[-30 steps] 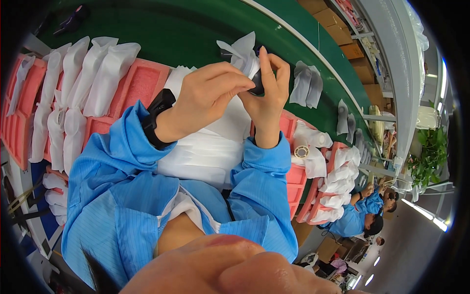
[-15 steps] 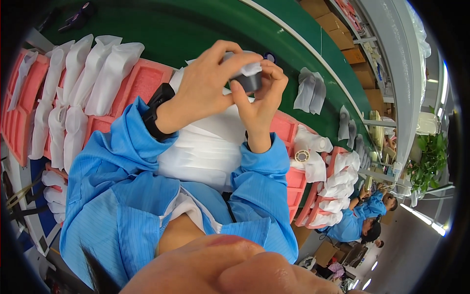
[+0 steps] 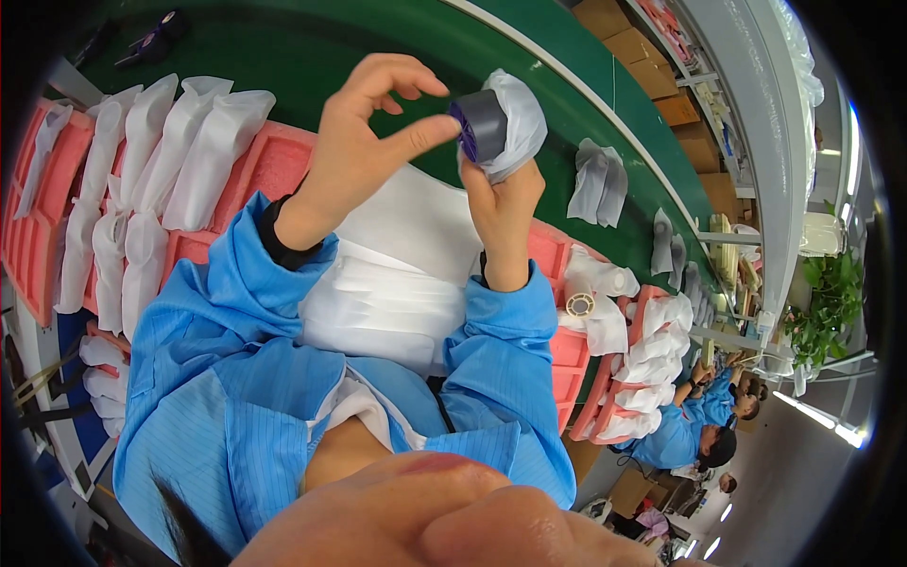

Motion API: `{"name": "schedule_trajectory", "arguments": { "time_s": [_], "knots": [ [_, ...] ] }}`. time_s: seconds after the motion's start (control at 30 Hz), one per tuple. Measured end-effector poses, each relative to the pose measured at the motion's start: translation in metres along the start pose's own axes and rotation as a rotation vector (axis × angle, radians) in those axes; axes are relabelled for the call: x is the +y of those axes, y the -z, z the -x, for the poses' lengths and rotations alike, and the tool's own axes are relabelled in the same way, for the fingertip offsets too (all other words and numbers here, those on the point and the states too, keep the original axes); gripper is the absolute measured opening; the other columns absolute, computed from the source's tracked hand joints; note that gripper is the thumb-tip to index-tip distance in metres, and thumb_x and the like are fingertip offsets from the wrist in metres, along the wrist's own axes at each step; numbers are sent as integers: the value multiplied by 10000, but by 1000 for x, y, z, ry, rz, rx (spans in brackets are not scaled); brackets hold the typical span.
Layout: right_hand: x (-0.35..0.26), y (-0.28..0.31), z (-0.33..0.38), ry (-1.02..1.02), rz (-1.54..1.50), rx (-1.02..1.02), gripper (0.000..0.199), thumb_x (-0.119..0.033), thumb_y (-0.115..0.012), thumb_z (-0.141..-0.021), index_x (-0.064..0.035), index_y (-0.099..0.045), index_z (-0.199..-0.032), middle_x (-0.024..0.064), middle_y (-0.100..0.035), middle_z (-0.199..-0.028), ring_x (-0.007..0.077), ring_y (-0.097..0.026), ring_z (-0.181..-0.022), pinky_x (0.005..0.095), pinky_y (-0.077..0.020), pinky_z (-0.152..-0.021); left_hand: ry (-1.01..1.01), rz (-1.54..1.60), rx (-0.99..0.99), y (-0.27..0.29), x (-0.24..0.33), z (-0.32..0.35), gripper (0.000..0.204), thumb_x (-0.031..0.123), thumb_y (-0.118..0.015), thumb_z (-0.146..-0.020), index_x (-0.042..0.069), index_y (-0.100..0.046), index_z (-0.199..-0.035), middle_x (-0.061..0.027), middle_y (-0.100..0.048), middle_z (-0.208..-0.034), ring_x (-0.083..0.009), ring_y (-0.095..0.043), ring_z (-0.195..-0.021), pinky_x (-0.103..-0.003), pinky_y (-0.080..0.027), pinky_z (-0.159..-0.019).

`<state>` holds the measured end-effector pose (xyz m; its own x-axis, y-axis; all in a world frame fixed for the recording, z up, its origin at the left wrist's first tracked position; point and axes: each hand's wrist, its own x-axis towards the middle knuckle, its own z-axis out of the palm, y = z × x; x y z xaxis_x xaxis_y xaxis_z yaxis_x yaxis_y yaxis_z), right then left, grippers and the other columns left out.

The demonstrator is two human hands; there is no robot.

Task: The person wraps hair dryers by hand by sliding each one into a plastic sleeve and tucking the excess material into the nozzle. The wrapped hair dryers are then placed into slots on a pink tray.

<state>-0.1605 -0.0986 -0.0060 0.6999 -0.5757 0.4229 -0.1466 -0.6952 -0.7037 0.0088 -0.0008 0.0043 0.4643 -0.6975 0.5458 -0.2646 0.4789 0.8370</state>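
Observation:
My right hand (image 3: 505, 213) is closed around a white, thin foam bag (image 3: 524, 123) at its lower side. Out of the bag's mouth sticks a dark grey cylindrical part (image 3: 484, 123) with a purple end facing left; the rest of it is hidden in the bag. Level with that purple end, my left hand (image 3: 373, 132) is open, fingers apart and curved. Its thumb tip is close to the end or just touching it; I cannot tell which. Below both hands, against my body, lies a stack of flat white foam bags (image 3: 387, 298).
Pink foam trays (image 3: 283, 156) hold several white-wrapped items (image 3: 208, 156) on the left. Another pink tray (image 3: 652, 312) with wrapped pieces stands right. Across the green table (image 3: 378, 33) lie grey-white bags (image 3: 597, 184) and purple-and-black parts (image 3: 151, 40). Co-workers in blue (image 3: 666, 435) sit far right.
My left hand has come off the part and moved up and left, its fingers spreading. The cylindrical part has turned its purple end left, and the bag now shows around its right side.

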Motion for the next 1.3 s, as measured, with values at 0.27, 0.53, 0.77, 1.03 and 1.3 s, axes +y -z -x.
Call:
{"name": "schedule_trajectory", "arguments": {
  "time_s": [0.27, 0.53, 0.77, 1.03, 1.3],
  "knots": [
    [-11, -17, -2, 224, 284, 164, 412, 18, -672, -709, 24, -540, -1100, 189, -583, -972, 384, -609, -790, 394, -493, -650, -290, -207, -32, -14, 14, 7, 185, 90, -773, -713, 75, -667, -865, -75, -530, -1142, -224, -488, -1105, -332, -402, -903],
    [-19, 0, 2, -38, -15, 233, 233, -43, -653, -817, 4, -636, -1045, 101, -678, -915, 167, -633, -796, 295, -487, -714, -149, -265, 78, -8, 11, 6, 169, 29, -764, -689, 65, -634, -791, -68, -520, -1040, -181, -531, -898, -273, -423, -793],
    [-24, 5, 1, -127, -131, 55, 178, -62, -647, -822, 19, -647, -981, 91, -676, -860, 134, -605, -741, 274, -474, -676, -55, -36, 99, -9, 10, 0, 226, 78, -802, -668, 44, -628, -807, -54, -546, -949, -158, -549, -785, -250, -426, -696],
    [-24, -10, 3, -87, 68, 157, 207, -67, -663, -804, 23, -632, -988, 127, -662, -822, 162, -616, -729, 274, -478, -642, -281, -233, 66, -22, 2, 10, 253, 111, -823, -663, 31, -623, -797, -35, -565, -906, -143, -554, -767, -251, -425, -620],
    [-34, 10, 3, -179, -168, -95, 311, -105, -699, -787, 24, -601, -1053, 85, -663, -856, 139, -602, -750, 273, -478, -691, -13, -9, -20, -8, 13, 4, 140, 73, -729, -773, 22, -600, -783, -18, -556, -858, -90, -504, -710, -227, -403, -591]
  ]
}}
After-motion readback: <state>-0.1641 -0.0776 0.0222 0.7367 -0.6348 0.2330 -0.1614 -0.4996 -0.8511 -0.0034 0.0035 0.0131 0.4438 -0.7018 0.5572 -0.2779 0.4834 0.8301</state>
